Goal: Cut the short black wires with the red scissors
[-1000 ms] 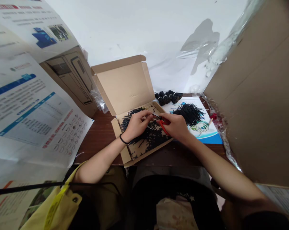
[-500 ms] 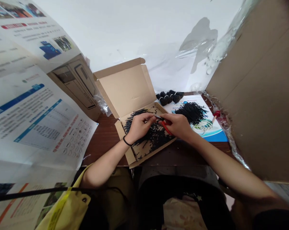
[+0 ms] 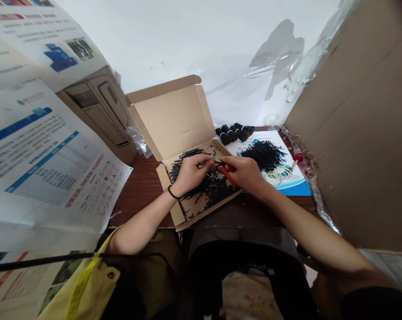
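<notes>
My right hand [image 3: 247, 172] is closed around red-handled cutting pliers [image 3: 228, 175], whose metal jaws point left toward my other hand. The thumb and fingers of my left hand [image 3: 193, 173] are pinched together at the jaws; what they hold is too small to make out. Both hands are over an open cardboard box [image 3: 187, 223]. In it, a heap of thin black strands [image 3: 187, 155] lies at the left and back, partly behind my left hand. Short black bits [image 3: 216, 194] are scattered across the floor of the box.
A loose pile of black strands [image 3: 263, 155] rests on a printed sheet [image 3: 297, 186] at the right, beside pale rubber bands [image 3: 281, 174]. Behind are several banded black bundles [image 3: 234, 133]. Cardboard [image 3: 357, 133] stands at the right, a hanging poster [image 3: 54, 169] at the left.
The whole view has shifted slightly, with things appearing a little further left. Both hands keep nearly the same pose at the pliers' jaws.
</notes>
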### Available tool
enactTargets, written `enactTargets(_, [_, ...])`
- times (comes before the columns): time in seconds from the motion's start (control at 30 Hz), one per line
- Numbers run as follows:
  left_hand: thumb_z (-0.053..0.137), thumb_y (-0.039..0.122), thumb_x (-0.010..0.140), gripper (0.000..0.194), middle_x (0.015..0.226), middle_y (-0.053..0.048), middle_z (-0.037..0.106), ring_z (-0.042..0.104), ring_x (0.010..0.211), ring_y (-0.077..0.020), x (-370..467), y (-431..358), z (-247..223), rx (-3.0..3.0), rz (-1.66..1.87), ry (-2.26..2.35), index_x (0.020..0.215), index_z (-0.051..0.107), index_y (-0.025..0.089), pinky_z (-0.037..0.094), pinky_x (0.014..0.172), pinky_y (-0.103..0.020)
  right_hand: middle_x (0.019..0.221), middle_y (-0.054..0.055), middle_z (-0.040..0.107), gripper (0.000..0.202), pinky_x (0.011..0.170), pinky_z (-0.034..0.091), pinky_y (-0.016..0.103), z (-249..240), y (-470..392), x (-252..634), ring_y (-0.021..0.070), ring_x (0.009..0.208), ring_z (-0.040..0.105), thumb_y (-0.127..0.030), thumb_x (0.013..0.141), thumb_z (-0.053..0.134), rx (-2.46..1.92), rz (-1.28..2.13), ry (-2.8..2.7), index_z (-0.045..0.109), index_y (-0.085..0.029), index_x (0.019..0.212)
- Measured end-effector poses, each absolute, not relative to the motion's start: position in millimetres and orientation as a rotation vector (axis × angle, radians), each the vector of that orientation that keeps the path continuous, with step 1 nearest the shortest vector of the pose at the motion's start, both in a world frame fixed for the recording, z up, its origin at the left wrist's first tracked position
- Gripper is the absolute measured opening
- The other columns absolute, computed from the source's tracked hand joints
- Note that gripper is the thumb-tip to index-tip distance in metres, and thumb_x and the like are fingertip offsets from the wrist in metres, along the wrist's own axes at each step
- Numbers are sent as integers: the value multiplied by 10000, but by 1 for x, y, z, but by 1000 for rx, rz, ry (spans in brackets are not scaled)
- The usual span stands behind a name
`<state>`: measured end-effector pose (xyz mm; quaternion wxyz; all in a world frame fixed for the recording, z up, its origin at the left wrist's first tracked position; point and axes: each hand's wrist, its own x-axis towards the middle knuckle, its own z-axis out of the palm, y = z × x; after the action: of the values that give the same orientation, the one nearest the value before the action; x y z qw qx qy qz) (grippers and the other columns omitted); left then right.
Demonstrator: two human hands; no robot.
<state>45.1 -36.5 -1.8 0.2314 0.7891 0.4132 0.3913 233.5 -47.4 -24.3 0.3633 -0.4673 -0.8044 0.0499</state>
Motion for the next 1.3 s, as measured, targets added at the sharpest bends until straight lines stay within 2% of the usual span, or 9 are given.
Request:
enactTargets(0.17, [552,259,870,181,852,-45,717,627,754,-114,45,-35,-4,2166,1105,1082,831,697,158,468,690,-235,754,34,691,267,575,381,251,-25,-46,233,124,606,558,-346,822,585,-1188,169,-2056,714,-192,999])
enactTargets(0.37, [550,278,865,201,791,-37,715,618,717,-117,46,-36,-3,2127,1054,1131,807,702,160,462,672,-241,698,21,665,268,554,347,249,-25,-47,234,113,560,517,-369,813,594,-1228,198,-2050,717,-198,980])
enactTargets(0.47, [548,323,868,234,756,-34,711,598,635,-101,48,-37,-2,2025,1028,1074,818,704,156,460,620,-228,681,18,660,275,555,339,246,-23,-47,236,110,564,511,-397,812,597,-1229,224,-2022,726,-197,951])
enactTargets(0.6, [572,397,852,287,780,-47,718,567,534,-74,50,-40,1,1774,1032,963,896,692,141,463,563,-213,631,6,636,375,550,345,235,-19,-48,237,100,552,484,-512,789,601,-1184,374,-1899,729,-178,903])
enactTargets(0.73, [615,422,818,321,784,-63,719,636,615,-104,50,-39,2,1600,1095,947,909,670,119,512,654,-246,686,9,646,426,577,365,235,-17,-49,236,103,600,498,-557,782,587,-1126,578,-1824,717,-165,886])
enactTargets(0.83, [650,401,796,298,791,-67,720,665,670,-120,51,-39,2,1500,1122,901,887,650,117,528,691,-261,650,-2,618,404,569,354,237,-18,-49,235,105,598,487,-540,781,593,-1140,645,-1829,712,-165,871])
enactTargets(1.13, [668,362,791,258,780,-67,717,653,621,-104,51,-41,6,1514,1098,884,827,629,109,523,647,-247,639,-11,593,377,561,352,224,-14,-51,234,91,579,457,-514,774,614,-1130,608,-1852,713,-165,874])
enactTargets(1.3, [632,391,817,284,834,-87,728,674,645,-122,49,-40,4,1568,1047,949,872,617,113,536,648,-262,602,-16,565,448,538,342,217,-11,-53,233,90,562,438,-592,755,602,-1145,583,-1871,712,-165,836])
